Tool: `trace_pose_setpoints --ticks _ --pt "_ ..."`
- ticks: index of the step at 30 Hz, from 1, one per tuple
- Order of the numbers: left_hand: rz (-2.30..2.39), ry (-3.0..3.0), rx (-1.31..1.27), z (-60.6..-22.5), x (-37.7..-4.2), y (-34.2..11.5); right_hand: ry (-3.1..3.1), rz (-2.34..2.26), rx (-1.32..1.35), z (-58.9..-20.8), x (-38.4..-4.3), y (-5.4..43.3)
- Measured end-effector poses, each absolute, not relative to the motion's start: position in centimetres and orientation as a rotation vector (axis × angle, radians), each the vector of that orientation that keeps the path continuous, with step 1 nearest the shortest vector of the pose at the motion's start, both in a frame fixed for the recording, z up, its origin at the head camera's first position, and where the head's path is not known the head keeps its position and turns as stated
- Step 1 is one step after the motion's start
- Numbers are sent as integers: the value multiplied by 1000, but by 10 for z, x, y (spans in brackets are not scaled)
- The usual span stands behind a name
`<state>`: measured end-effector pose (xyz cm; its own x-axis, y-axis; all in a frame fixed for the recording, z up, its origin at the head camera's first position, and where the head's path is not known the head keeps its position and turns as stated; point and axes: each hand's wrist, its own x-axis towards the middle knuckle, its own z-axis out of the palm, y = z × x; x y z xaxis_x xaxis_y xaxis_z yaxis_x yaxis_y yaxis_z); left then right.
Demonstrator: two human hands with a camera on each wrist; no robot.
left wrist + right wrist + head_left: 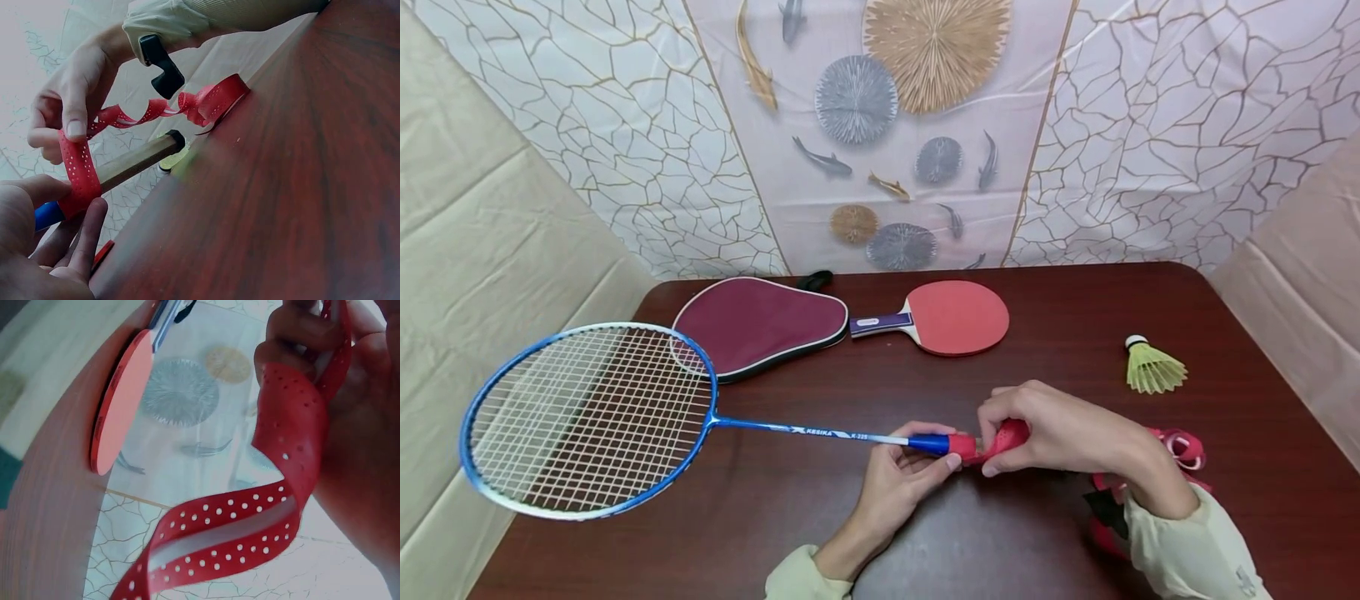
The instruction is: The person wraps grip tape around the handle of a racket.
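A blue-and-white badminton racket [820, 431] extends leftward, its strung head above the table. My left hand [895, 481] grips it where the blue cone [928, 443] meets the handle, thumb and fingers around the red wrapped part. My right hand [1071, 429] pinches a red perforated overgrip tape [80, 165] between thumb and fingers, beside the handle. The tape goes around the handle next to the cone, while the rest of the wooden handle [134, 162] is bare down to its black end. From my right hand the loose tape twists in a spiral toward the table.
On the dark wooden table [1000, 542], a maroon paddle case [760, 325] and a red table tennis paddle [958, 318] lie at the back. A yellow shuttlecock [1155, 368] sits at the right. Coiled red tape [1183, 448] lies near my right forearm.
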<state>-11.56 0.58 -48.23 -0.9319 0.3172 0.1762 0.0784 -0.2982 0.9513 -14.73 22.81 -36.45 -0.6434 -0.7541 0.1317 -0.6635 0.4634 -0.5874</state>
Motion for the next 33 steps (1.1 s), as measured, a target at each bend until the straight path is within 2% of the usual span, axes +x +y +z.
trace_pose_setpoints --ticks 16,26,33 --pt "2340 1647 549 -481 -117 5 2836 -769 -1235 -373 -156 220" --pt "2342 1620 532 -481 -117 5 2726 -773 -1133 -377 -158 216" --pt "2363 1603 473 -483 -117 5 2634 -837 -1170 -379 -156 214"
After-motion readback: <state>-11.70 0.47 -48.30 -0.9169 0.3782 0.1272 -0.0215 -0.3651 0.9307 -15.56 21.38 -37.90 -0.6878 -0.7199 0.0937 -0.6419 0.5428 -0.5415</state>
